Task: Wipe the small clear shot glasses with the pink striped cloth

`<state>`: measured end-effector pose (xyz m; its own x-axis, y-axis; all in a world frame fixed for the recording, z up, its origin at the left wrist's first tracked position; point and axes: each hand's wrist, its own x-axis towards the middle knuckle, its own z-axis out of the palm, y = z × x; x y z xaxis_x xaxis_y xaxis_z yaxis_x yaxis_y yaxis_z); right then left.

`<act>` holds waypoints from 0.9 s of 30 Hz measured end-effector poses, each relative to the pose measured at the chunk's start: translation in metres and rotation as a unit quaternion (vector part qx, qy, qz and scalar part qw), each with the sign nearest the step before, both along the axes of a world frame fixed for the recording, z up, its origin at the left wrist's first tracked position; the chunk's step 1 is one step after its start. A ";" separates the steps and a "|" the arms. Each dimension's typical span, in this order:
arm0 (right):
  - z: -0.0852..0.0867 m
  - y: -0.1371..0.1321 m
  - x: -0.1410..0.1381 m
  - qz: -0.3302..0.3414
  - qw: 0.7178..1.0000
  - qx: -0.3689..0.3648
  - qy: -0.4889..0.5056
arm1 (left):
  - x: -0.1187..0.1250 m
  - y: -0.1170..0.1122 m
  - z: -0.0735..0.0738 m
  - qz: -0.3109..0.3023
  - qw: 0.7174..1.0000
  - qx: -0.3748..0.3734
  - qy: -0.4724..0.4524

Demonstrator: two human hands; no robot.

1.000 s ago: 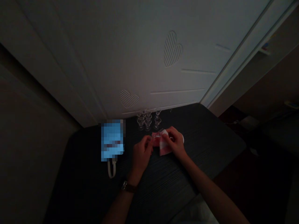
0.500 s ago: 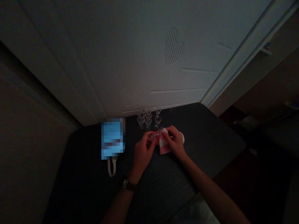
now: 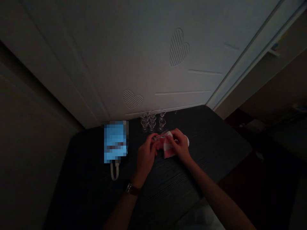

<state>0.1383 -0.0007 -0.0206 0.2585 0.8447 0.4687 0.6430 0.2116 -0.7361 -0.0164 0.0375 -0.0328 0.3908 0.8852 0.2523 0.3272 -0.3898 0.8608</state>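
Note:
Between my two hands a small clear stemmed glass (image 3: 159, 136) lies tilted on its side. My left hand (image 3: 146, 152) is closed around one end of it with thumb and fingers. A red-and-white cloth (image 3: 168, 149) is pinched in my right hand (image 3: 180, 143), pressed against the other end of the glass. The cloth hangs down below the fingers and partly hides the glass. Just beyond my hands, several similar small stemmed glasses (image 3: 152, 121) stand upright in rows near the back of the table.
The dark wood-grain table (image 3: 211, 143) meets a white panel (image 3: 153, 64) with carved hearts at the back. On the left stands a blurred-out, bright blue screen (image 3: 115, 140) with a white cable loop (image 3: 114, 172) in front. A round white thing (image 3: 188, 141) shows behind my right hand.
My left fingers have shifted slightly around the end of the glass, and the glass is turned a little. My right hand and the cloth are nearly where they were.

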 end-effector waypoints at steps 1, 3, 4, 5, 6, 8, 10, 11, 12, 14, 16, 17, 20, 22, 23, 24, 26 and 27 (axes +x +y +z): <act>0.000 0.000 0.000 0.001 1.000 -0.001 0.001 | 0.000 0.000 0.001 0.000 1.000 -0.004 -0.004; -0.001 0.000 0.000 0.004 1.000 -0.001 0.001 | 0.000 0.000 0.002 0.002 1.000 -0.009 -0.010; -0.001 0.000 0.000 0.006 1.000 -0.001 -0.001 | 0.000 0.000 0.002 0.003 1.000 -0.010 -0.011; -0.002 0.001 0.000 0.006 1.000 0.000 -0.003 | 0.000 -0.001 0.002 0.002 1.000 -0.009 -0.010; -0.002 0.001 0.000 0.003 1.000 0.001 -0.004 | 0.000 -0.001 0.002 0.002 1.000 -0.007 -0.009; -0.003 0.002 0.000 -0.004 1.000 0.001 -0.002 | 0.001 -0.001 0.001 0.002 1.000 -0.002 -0.014; -0.003 0.003 0.000 -0.011 1.000 -0.003 0.003 | 0.001 -0.001 -0.001 0.001 1.000 0.001 -0.022; -0.003 0.003 0.000 -0.011 1.000 -0.007 0.005 | 0.002 -0.001 -0.002 0.000 1.000 0.004 -0.023; -0.003 0.003 0.000 -0.011 1.000 -0.010 0.005 | 0.002 0.000 -0.003 -0.002 1.000 0.006 -0.020; -0.003 0.002 0.000 -0.008 1.000 -0.014 0.004 | 0.002 0.000 -0.003 -0.006 1.000 0.010 -0.007; -0.003 0.002 0.001 -0.006 1.000 -0.014 0.005 | 0.001 0.000 -0.003 -0.007 1.000 0.006 0.001; -0.003 0.001 0.001 -0.006 1.000 -0.013 0.007 | 0.001 0.000 -0.003 -0.008 1.000 0.003 0.001; -0.003 0.001 0.001 -0.003 1.000 -0.008 0.008 | -0.001 0.001 -0.002 -0.002 1.000 -0.002 -0.008; -0.003 0.001 0.001 -0.002 1.000 -0.004 0.000 | -0.001 0.001 -0.001 0.013 1.000 0.002 -0.015; -0.003 0.001 0.000 -0.002 1.000 -0.002 -0.004 | -0.001 0.001 -0.001 0.020 1.000 0.004 -0.018; -0.003 0.001 0.000 -0.002 1.000 -0.001 -0.008 | -0.001 0.001 -0.001 0.025 0.999 0.007 -0.021; -0.003 0.002 0.000 -0.001 1.000 0.000 -0.013 | 0.000 0.002 -0.002 0.030 0.999 0.013 -0.024; -0.003 0.002 0.000 -0.001 1.000 0.000 -0.014 | 0.000 0.002 -0.002 0.033 0.999 0.015 -0.027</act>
